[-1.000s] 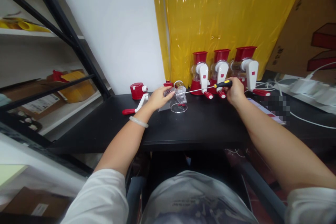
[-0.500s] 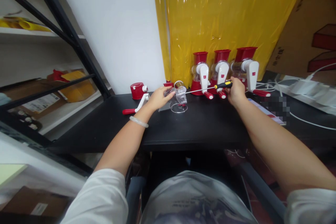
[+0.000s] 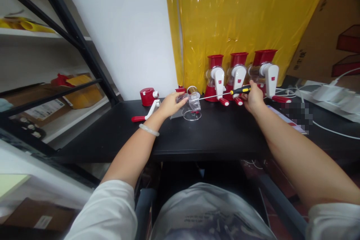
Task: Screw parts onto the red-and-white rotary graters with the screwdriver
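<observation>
My left hand [image 3: 172, 105] is closed around a clear plastic grater body [image 3: 194, 104], whose round clear rim rests on the black table. My right hand [image 3: 255, 98] grips a screwdriver [image 3: 240, 90] by its black and yellow handle. The long shaft points left, and its tip meets the clear body beside my left fingers; the exact contact point is too small to make out. A metal grater drum [image 3: 192, 90] stands just behind the clear body. Left of my left hand are a red plastic part [image 3: 147, 96] and a white crank with a red handle [image 3: 149, 113].
Three red and white rotary graters [image 3: 216, 78] stand in a row at the back of the black table [image 3: 180, 138]. A flat device with a lit screen [image 3: 284, 118], white cables and a power strip [image 3: 334, 99] lie right. Shelves with boxes [image 3: 75, 95] stand left.
The hands, the clear grater body and the screwdriver stay almost where they were. Only a very slight shift of the whole view shows.
</observation>
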`<state>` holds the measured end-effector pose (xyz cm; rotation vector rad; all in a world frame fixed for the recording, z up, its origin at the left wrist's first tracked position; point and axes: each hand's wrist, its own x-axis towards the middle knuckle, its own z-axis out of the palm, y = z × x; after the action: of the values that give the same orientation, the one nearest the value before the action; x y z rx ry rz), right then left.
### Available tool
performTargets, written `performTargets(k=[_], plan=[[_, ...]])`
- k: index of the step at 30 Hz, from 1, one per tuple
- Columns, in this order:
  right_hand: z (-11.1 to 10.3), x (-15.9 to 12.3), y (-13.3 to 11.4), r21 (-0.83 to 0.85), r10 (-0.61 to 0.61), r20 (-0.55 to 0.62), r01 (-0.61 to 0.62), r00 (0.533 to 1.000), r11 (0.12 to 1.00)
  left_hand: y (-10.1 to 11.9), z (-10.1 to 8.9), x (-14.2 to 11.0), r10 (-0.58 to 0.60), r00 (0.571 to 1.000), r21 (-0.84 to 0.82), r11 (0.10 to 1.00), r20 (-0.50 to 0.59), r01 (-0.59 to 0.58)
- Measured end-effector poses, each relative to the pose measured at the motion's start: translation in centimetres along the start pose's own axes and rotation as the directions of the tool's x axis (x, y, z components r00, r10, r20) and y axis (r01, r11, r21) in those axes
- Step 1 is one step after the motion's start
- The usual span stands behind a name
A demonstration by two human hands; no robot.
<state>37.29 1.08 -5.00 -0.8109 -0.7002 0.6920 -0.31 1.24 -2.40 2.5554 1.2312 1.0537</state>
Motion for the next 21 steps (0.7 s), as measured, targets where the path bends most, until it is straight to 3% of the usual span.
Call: performTargets(k=[8, 21], plan=[[0.6, -0.4, -0.8, 0.113, 0.161, -0.109, -0.149, 0.981, 0.982, -0.2, 0.0, 0.0, 0.012, 1.0, 0.009, 1.0, 0.004, -0.012], [-0.1, 0.3, 0.3, 0.022, 0.031, -0.105, -0.029, 0.994, 0.999, -0.3, 0.1, 0.1, 0.024, 1.0, 0.009, 1.0, -0.004, -0.024]])
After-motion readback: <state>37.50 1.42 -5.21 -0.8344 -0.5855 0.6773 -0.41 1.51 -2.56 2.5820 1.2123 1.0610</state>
